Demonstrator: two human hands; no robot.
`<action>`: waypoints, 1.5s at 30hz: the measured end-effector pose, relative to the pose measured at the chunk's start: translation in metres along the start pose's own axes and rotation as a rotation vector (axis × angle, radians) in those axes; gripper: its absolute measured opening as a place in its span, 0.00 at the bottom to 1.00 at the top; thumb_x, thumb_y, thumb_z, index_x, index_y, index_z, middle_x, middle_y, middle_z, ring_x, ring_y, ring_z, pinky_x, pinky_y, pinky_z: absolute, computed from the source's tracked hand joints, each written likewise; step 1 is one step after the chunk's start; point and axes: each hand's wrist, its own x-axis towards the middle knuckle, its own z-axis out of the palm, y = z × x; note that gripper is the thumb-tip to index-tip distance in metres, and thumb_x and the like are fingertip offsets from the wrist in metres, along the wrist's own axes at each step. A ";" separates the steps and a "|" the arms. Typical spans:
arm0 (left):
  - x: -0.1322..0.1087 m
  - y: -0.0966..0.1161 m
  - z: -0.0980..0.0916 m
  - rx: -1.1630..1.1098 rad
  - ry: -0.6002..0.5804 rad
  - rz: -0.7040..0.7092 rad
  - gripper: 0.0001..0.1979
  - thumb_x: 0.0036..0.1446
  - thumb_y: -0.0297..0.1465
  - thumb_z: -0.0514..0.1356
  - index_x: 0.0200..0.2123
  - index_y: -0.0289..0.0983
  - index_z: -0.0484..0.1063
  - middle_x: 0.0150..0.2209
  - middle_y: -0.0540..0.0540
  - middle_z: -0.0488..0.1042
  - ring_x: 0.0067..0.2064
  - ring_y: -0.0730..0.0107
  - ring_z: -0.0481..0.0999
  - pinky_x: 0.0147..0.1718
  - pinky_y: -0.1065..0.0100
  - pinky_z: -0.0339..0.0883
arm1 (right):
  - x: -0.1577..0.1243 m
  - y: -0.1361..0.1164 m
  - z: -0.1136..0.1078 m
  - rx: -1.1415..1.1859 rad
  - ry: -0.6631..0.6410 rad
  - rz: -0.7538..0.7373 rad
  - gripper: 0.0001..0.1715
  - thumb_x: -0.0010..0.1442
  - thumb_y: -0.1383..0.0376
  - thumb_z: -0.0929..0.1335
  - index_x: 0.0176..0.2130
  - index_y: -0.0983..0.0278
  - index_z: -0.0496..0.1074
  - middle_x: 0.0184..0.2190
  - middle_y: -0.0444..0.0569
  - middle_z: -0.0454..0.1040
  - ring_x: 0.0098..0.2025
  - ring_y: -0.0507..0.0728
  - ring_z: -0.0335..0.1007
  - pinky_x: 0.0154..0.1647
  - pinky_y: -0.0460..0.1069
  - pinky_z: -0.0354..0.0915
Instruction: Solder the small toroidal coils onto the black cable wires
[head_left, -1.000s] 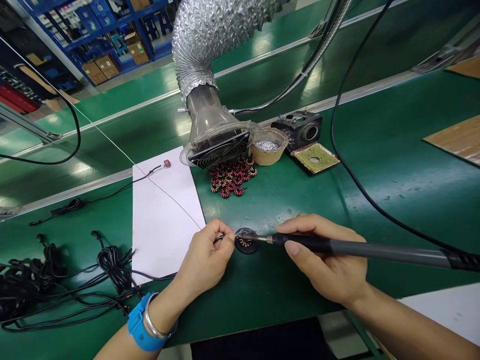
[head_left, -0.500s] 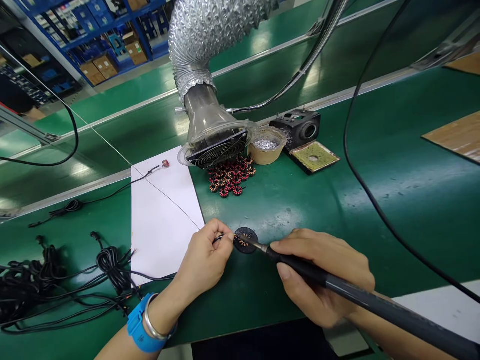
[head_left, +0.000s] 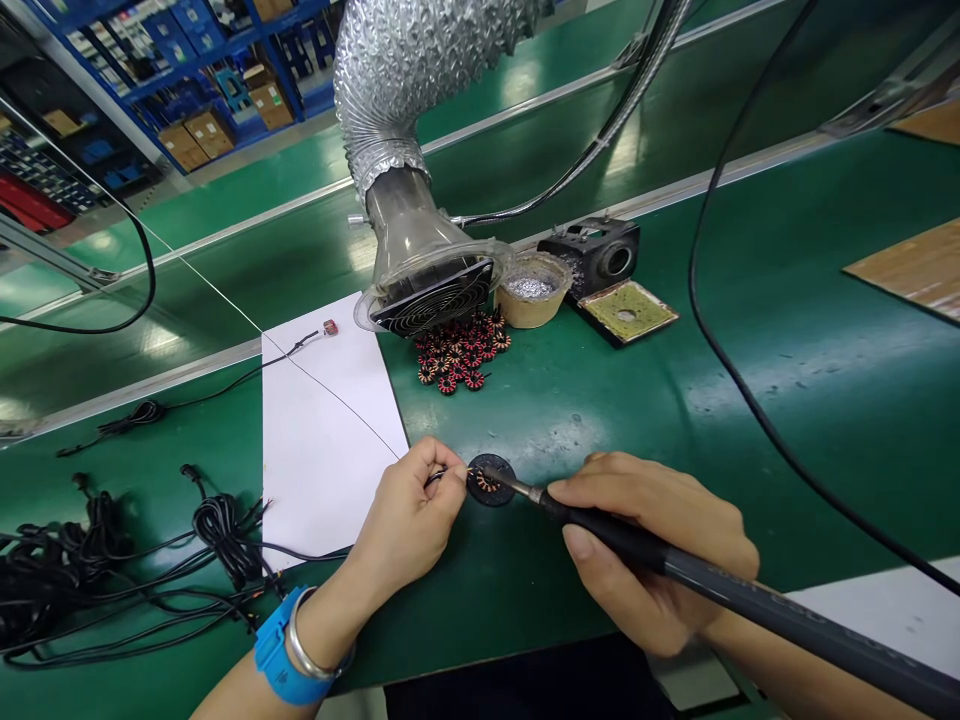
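Note:
My left hand (head_left: 416, 510) is closed in a pinch around the end of a black cable (head_left: 436, 476). A thin solder wire (head_left: 330, 388) runs down from the upper left to the same fingers. Just past the fingertips, a wound ring coil (head_left: 489, 484) lies on a small round black pad (head_left: 501, 497). My right hand (head_left: 660, 545) grips a soldering iron (head_left: 622, 535) like a pen, its metal tip over the coil. Whether the tip touches the wire end is too small to tell.
A fume extractor hood (head_left: 431, 260) hangs over a heap of red and copper coils (head_left: 461, 355). Behind stand a solder-filled bowl (head_left: 534, 290), an iron stand (head_left: 600, 250) and a yellow sponge tray (head_left: 630, 312). White paper (head_left: 322, 430) and black cable bundles (head_left: 225, 535) lie left.
My right hand and the soldering iron have shifted slightly to the right, the tip still over the coil. My left hand stays almost where it was.

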 end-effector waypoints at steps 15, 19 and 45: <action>-0.001 0.001 -0.005 0.012 -0.084 0.005 0.13 0.65 0.41 0.52 0.34 0.39 0.65 0.22 0.57 0.55 0.24 0.76 0.53 0.24 0.72 0.49 | 0.009 0.006 0.003 -0.055 -0.086 0.133 0.19 0.62 0.74 0.65 0.51 0.60 0.70 0.29 0.44 0.76 0.24 0.50 0.71 0.26 0.45 0.69; -0.003 0.000 -0.008 0.001 -0.130 0.041 0.15 0.66 0.42 0.50 0.33 0.38 0.64 0.25 0.55 0.58 0.27 0.74 0.56 0.27 0.71 0.52 | 0.014 0.013 0.017 -0.081 -0.326 0.083 0.12 0.61 0.74 0.64 0.42 0.61 0.72 0.29 0.44 0.74 0.28 0.50 0.70 0.30 0.44 0.66; -0.007 -0.006 -0.003 -0.222 -0.222 -0.035 0.16 0.66 0.44 0.50 0.32 0.38 0.59 0.22 0.57 0.53 0.23 0.77 0.49 0.21 0.73 0.46 | -0.002 0.016 0.028 -0.143 -0.344 -0.055 0.18 0.64 0.73 0.61 0.52 0.63 0.67 0.27 0.44 0.69 0.28 0.52 0.66 0.30 0.46 0.65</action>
